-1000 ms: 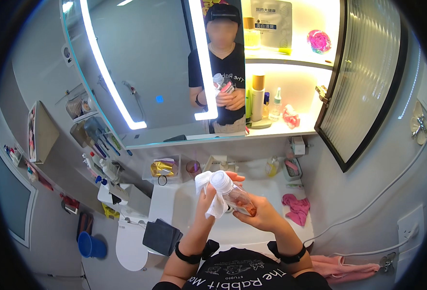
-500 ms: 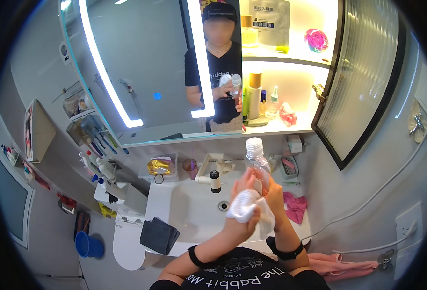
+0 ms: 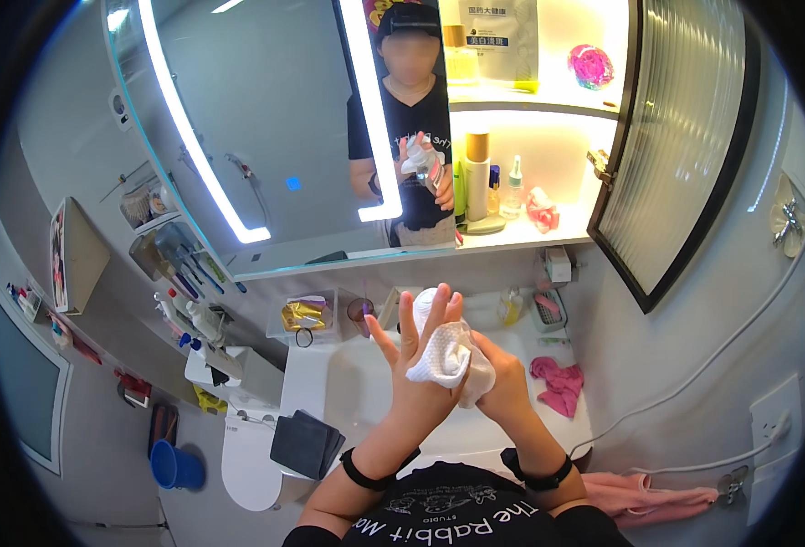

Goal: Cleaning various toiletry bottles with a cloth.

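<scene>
Over the basin, my right hand [image 3: 502,385] is wrapped round a clear bottle whose white cap [image 3: 424,306] shows behind my left fingers. Most of the bottle's body is hidden by my hands and a cloth. In my left hand [image 3: 413,369] sits a bunched white textured cloth [image 3: 440,356], its loose end hanging beside my right hand. The left fingers stretch up and apart in front of the cap. The mirror [image 3: 275,118] reflects both hands, with the cloth against the bottle's upper part.
Under my hands lies the white washbasin [image 3: 348,401]. A pink cloth [image 3: 557,385] is on its right edge, and dark grey folded cloths [image 3: 306,445] on its left. Ahead, an open cabinet door [image 3: 680,155] stands beside lit shelves holding bottles. A white cable [image 3: 685,397] runs along the right wall.
The bottle has tilted to the left, and its cap is now behind my left fingers. My left hand has risen and spread its fingers, with the cloth raised higher along the bottle.
</scene>
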A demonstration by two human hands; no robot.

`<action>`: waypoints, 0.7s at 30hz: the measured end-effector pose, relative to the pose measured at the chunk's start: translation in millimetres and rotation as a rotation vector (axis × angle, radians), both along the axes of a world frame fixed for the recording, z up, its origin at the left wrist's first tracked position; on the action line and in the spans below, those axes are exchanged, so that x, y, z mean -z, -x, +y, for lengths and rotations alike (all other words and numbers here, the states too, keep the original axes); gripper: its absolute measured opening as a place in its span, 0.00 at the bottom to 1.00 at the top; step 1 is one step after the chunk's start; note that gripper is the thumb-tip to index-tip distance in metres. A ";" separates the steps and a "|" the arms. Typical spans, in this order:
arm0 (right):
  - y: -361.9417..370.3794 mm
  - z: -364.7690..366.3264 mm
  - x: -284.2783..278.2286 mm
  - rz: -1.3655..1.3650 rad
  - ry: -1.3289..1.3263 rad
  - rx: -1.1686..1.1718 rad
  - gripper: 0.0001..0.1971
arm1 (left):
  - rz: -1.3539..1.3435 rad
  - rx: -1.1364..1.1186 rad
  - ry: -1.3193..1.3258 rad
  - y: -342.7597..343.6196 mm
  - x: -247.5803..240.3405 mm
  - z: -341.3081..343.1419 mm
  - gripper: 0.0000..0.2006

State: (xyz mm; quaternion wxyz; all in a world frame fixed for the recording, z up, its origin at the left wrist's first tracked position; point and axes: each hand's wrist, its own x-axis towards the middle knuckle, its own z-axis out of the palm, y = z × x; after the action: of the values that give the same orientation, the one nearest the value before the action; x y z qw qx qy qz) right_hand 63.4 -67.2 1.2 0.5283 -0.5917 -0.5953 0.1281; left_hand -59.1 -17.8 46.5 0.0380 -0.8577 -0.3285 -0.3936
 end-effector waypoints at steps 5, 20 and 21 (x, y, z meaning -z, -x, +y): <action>-10.7 -0.7 7.0 0.848 0.179 -0.226 0.20 | 0.063 0.078 -0.024 -3.3 44.0 -19.3 0.25; -1.6 -9.1 -15.9 1.169 0.291 -0.629 0.38 | -0.387 0.131 -0.155 3.0 -3.1 15.5 0.18; -0.6 -10.1 -14.8 1.171 0.297 -0.497 0.36 | -0.389 0.215 -0.017 -8.9 -1.4 5.2 0.20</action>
State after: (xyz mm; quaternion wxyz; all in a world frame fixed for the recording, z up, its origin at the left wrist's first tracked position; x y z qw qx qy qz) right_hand 64.0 -77.3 16.0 0.6326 -0.3353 -0.3039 0.6285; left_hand -50.2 -12.6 47.9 -0.0612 -0.7954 -0.2327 -0.5563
